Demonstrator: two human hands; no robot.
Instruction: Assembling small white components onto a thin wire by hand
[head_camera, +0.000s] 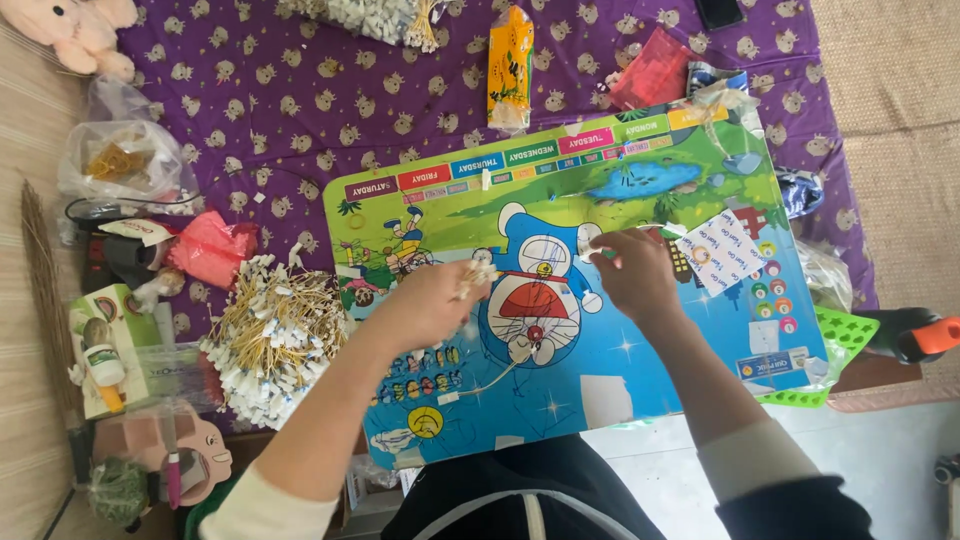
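My left hand is closed on a small bundle of pale tagged strings, held over a colourful cartoon board on my lap. My right hand pinches a small white piece with something green at its fingertips, above the blue cartoon cat figure. One loose tagged string lies on the board below my left hand. A big heap of the same tagged strings sits on the purple cloth just left of the board.
A purple patterned cloth covers the floor. On it lie a pink mesh bag, plastic bags, an orange packet, a red packet. A paper note and green tray sit right.
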